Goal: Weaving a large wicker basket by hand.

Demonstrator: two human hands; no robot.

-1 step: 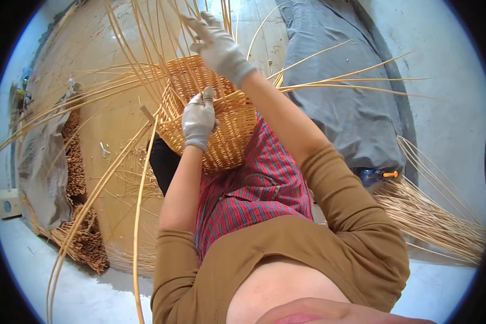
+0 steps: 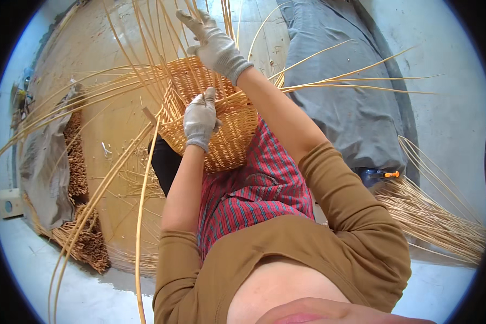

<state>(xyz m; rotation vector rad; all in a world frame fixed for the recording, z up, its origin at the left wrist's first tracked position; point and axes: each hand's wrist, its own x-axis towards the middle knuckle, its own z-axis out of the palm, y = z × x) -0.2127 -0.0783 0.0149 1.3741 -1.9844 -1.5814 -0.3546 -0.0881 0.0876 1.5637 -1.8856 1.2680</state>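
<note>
A woven wicker basket (image 2: 229,140) sits on my lap over red striped cloth (image 2: 270,183), with long pale canes (image 2: 329,81) fanning out from its top in several directions. My left hand (image 2: 201,121), in a grey glove, is closed on the basket's near rim, thumb pointing up; some of its fingers are hidden inside and behind it. Above the basket my gloved right hand (image 2: 213,46) has its fingers stretched apart among the upright canes, touching or very near them.
Grey cloth (image 2: 340,108) covers something along the right, with an orange-handled tool (image 2: 389,174) at its end. A bundle of loose canes (image 2: 432,216) lies at lower right. Stacked cut canes (image 2: 78,162) under draped cloth line the left, beside offcuts (image 2: 132,178) on the board.
My right hand has shifted slightly left and up among the canes. My left hand and the basket have moved very slightly right.
</note>
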